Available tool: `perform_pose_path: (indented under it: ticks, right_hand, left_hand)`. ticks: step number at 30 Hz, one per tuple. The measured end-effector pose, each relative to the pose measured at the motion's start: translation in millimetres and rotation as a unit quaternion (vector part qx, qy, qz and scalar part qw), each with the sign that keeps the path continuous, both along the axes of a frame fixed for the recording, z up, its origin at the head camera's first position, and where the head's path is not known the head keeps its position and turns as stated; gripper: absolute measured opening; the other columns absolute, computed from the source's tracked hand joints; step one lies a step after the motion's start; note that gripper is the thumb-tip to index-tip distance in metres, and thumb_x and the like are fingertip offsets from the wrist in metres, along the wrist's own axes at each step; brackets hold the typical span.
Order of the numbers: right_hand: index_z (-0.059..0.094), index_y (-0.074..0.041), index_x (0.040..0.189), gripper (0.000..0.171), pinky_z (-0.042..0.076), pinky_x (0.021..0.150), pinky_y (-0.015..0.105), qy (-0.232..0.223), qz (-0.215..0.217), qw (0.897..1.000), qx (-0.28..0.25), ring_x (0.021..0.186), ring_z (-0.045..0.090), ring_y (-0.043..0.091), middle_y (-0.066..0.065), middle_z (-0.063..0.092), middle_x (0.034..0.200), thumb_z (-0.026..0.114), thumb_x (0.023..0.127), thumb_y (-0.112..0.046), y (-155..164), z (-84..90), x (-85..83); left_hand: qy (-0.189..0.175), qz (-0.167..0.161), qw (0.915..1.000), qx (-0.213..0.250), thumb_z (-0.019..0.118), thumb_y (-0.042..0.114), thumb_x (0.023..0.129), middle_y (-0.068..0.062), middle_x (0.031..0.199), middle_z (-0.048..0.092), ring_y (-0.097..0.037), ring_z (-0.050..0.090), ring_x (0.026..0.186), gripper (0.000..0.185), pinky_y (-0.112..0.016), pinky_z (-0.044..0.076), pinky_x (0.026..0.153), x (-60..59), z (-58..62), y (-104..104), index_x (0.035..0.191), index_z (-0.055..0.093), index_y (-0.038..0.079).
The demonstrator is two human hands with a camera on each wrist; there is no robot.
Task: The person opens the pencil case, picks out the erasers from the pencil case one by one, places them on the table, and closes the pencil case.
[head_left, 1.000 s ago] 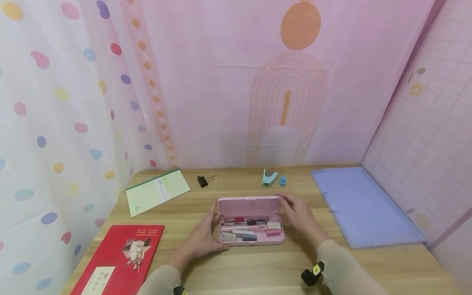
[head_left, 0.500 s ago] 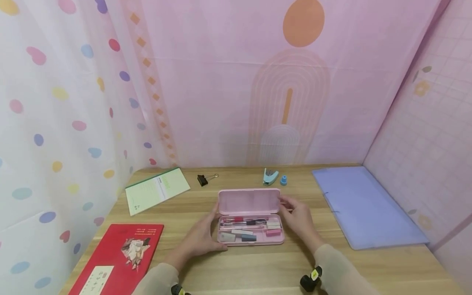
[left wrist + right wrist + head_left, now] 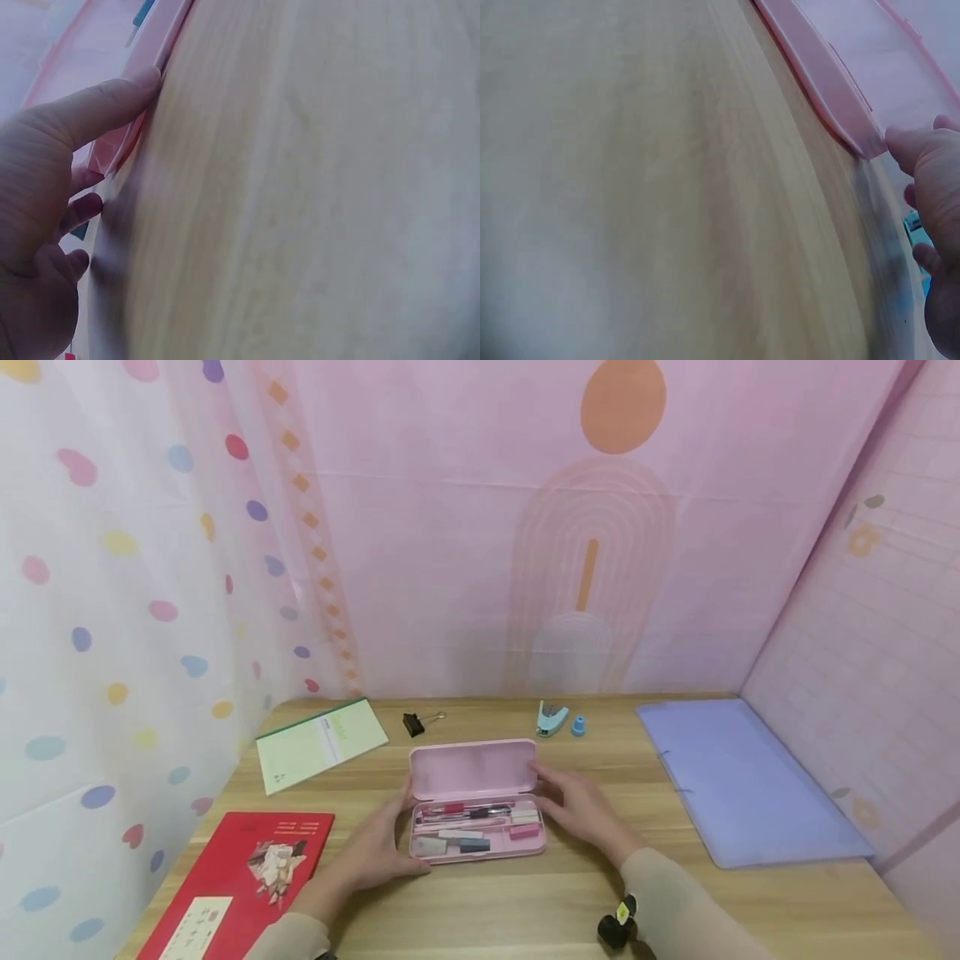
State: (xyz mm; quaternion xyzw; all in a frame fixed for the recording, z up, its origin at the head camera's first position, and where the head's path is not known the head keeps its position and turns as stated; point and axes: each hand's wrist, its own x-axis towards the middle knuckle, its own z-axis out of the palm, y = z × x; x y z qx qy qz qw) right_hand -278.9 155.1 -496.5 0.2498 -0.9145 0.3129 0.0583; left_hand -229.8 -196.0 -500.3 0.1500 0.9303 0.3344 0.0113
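A pink pencil case (image 3: 474, 770) lies on the wooden table with its lid tipped back. Inside are several pens, pale sticks, a blue-grey capped piece (image 3: 474, 845) and a pink eraser-like block (image 3: 524, 831). My left hand (image 3: 372, 850) grips the left end, thumb along the front wall and fingers round the side; the left wrist view shows the thumb on the pink rim (image 3: 154, 41). At the right end, my right hand (image 3: 583, 814) holds the case, index fingertip at the lid's edge and thumb by the hinge corner. In the right wrist view its fingers reach behind that corner.
A red booklet (image 3: 232, 893) lies at the left, with a pale green notepad (image 3: 322, 746) behind it. Along the back are a black binder clip (image 3: 413, 724), a light blue stapler (image 3: 552, 720) and a small blue cone-shaped piece (image 3: 578, 726). A blue-violet folder (image 3: 750, 785) lies at the right.
The lid has swung further back from nearly upright. Then the case slid to the left, turning slightly, and both hands moved left with it.
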Motion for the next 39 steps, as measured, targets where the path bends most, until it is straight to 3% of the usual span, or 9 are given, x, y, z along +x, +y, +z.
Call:
perform_pose_path:
  ticks: [6, 9, 15, 19, 24, 31, 39]
  right_hand:
    - [0.027, -0.029, 0.152, 0.062, 0.024, 0.112, 0.055, 0.040, 0.006, 0.995, 0.086, 0.141, 0.027, 0.033, 0.008, 0.029, 0.156, 0.054, 0.097, -0.039, -4.9, -4.6, -7.1]
    - [0.025, -0.027, 0.153, 0.061, 0.021, 0.112, 0.059, 0.049, 0.012, 0.994, 0.101, 0.143, 0.020, 0.036, 0.009, 0.019, 0.159, 0.050, 0.099, -0.040, -5.3, -5.4, -8.7]
    - [0.022, -0.024, 0.154, 0.061, 0.017, 0.112, 0.061, 0.017, 0.024, 0.995, 0.101, 0.145, 0.014, 0.034, 0.004, 0.014, 0.160, 0.045, 0.100, -0.043, -5.5, -4.6, -8.9]
    - [0.019, -0.025, 0.154, 0.061, 0.013, 0.112, 0.063, 0.004, 0.022, 0.993, 0.114, 0.146, 0.011, 0.031, 0.001, 0.012, 0.160, 0.042, 0.101, -0.045, -6.3, -3.7, -10.5]
    - [0.017, -0.026, 0.154, 0.061, 0.012, 0.112, 0.063, 0.006, 0.025, 0.990, 0.137, 0.146, 0.009, 0.031, 0.000, 0.009, 0.161, 0.038, 0.101, -0.048, -5.2, -4.5, -12.3]
    - [0.018, -0.027, 0.154, 0.059, 0.014, 0.113, 0.061, 0.012, 0.033, 0.991, 0.132, 0.146, 0.010, 0.028, -0.005, 0.007, 0.161, 0.037, 0.102, -0.048, -2.6, -8.8, -13.2]
    - [0.039, -0.017, 0.148, 0.054, 0.025, 0.112, 0.056, 0.085, 0.045, 0.992, 0.080, 0.141, 0.027, 0.032, 0.002, 0.023, 0.158, 0.052, 0.099, -0.035, -2.4, 2.6, -2.6]
  left_hand:
    - [0.055, -0.018, 0.9956, -0.073, 0.078, 0.068, 0.061, -0.007, 0.152, 0.032, -0.032, 0.031, 0.137, 0.115, -0.057, 0.031, 0.108, 0.6, -1.0, -4.1, 0.153, 0.025, 0.026]
    - [0.076, -0.024, 0.9917, -0.101, 0.078, 0.068, 0.062, -0.009, 0.153, 0.029, -0.033, 0.029, 0.137, 0.109, -0.057, 0.030, 0.109, -0.7, 0.2, -5.0, 0.150, 0.035, 0.021]
    - [0.067, -0.028, 0.9915, -0.108, 0.080, 0.066, 0.061, -0.009, 0.142, 0.043, -0.029, 0.039, 0.130, 0.110, -0.051, 0.035, 0.108, -3.8, 5.1, -4.2, 0.146, 0.041, 0.009]
    - [0.050, -0.026, 0.9927, -0.107, 0.078, 0.070, 0.059, -0.008, 0.140, 0.046, -0.028, 0.040, 0.129, 0.112, -0.050, 0.036, 0.108, -4.4, 7.9, -3.5, 0.146, 0.041, 0.009]
    - [0.057, -0.024, 0.9904, -0.124, 0.073, 0.076, 0.058, -0.007, 0.140, 0.046, -0.028, 0.040, 0.129, 0.115, -0.050, 0.035, 0.107, -4.8, 9.5, -1.7, 0.146, 0.041, 0.011]
    - [0.098, -0.043, 0.9819, -0.156, 0.070, 0.075, 0.064, -0.005, 0.154, 0.032, -0.032, 0.025, 0.141, 0.108, -0.055, 0.024, 0.113, -5.0, 10.3, -0.7, 0.146, 0.041, 0.011]
    - [0.110, -0.059, 0.9808, -0.150, 0.075, 0.065, 0.068, -0.006, 0.151, 0.037, -0.032, 0.029, 0.139, 0.099, -0.054, 0.025, 0.113, -1.4, 9.9, -0.3, 0.145, 0.043, 0.011]
